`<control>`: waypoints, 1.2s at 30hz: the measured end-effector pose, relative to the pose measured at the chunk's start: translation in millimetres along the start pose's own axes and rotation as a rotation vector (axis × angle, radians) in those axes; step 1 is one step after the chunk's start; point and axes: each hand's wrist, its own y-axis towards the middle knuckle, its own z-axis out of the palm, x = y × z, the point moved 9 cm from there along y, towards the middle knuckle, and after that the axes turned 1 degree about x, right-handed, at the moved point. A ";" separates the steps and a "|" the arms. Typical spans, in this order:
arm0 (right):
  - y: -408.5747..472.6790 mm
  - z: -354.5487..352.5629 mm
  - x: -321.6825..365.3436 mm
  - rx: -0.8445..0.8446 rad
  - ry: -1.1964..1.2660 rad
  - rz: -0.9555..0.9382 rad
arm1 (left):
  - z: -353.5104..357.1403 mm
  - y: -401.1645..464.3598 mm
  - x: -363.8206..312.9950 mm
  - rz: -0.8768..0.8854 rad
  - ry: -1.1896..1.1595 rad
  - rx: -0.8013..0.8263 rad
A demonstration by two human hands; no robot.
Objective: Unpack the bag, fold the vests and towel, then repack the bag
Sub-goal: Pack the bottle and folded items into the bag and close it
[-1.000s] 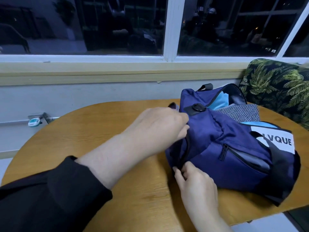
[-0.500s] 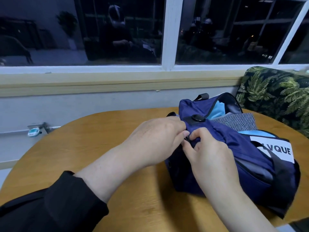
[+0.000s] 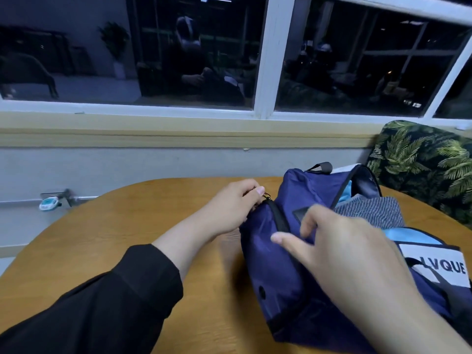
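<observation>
Blue bag [image 3: 275,264] lying on the round wooden table [image 3: 127,226], grey fabric [image 3: 367,213] showing at its open top. Left hand [image 3: 229,208] pinches the zipper pull [image 3: 267,196], fingers curled. Right hand [image 3: 339,249] over the bag, fingers spread apart, holding nothing.

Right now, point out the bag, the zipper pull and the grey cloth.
bag [image 3: 270,274]: head view, on its blue side panel.
zipper pull [image 3: 267,196]: head view, on the metal tab at the left hand's fingertips.
grey cloth [image 3: 370,213]: head view, on the striped fabric showing from the bag's opening.
</observation>
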 end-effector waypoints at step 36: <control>69.8 -12.6 -77.4 0.021 0.277 -0.155 | 59.3 -38.9 61.5 -0.157 -0.525 -0.171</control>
